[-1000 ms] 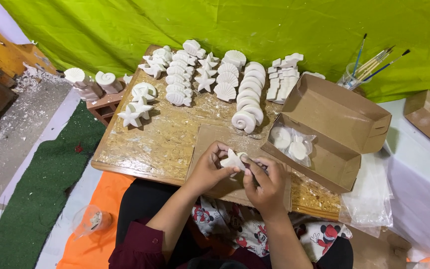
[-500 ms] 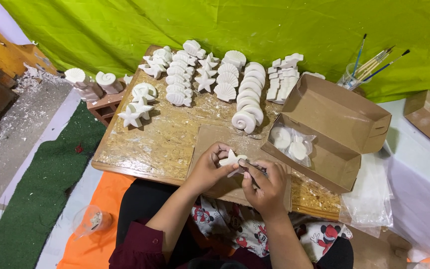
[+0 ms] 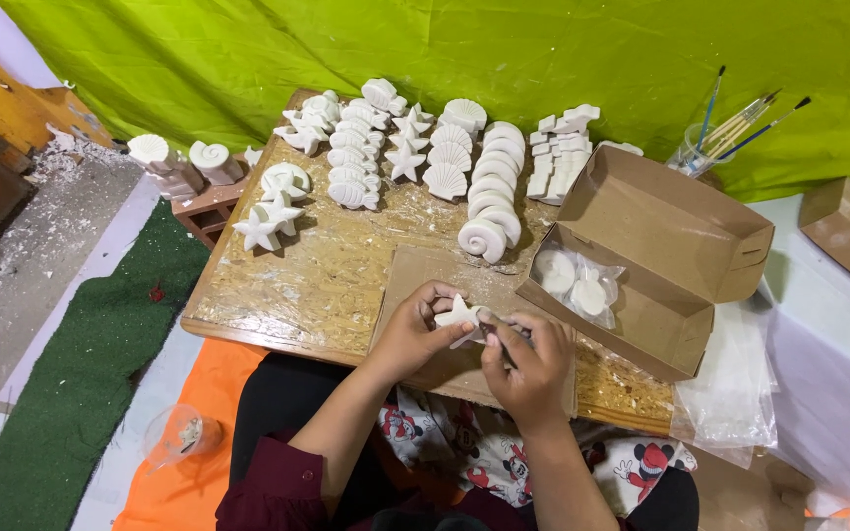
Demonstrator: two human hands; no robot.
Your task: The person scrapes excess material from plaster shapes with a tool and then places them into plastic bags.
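Hands met over the cardboard sheet [image 3: 415, 285] that lay on the wooden board [image 3: 297, 285], just in front of the open brown box [image 3: 656, 261], taken here as the landmark. The left hand [image 3: 415, 332] curled its fingers around a white plaster starfish [image 3: 459, 317], pinching it from below and from the left, so the piece sat left of the box's near corner and touched both hands. The right hand [image 3: 528, 359] was closed on a small tool whose tip was too small to make out, pressed against the starfish's right edge. The starfish lay to the right of the left palm and to the left of the right knuckles, its arms spread roughly level with the board; the left hand bore it, the right only touched it.

Counted: one starfish in hand and two hands. Inside the box, a clear bag held about three white round casts [image 3: 577, 285]. Left of the box and farther back stood rows of white shell and star casts [image 3: 425, 147], too many and too overlapped to count exactly. Behind the box, a clear cup held several paintbrushes [image 3: 740, 123].
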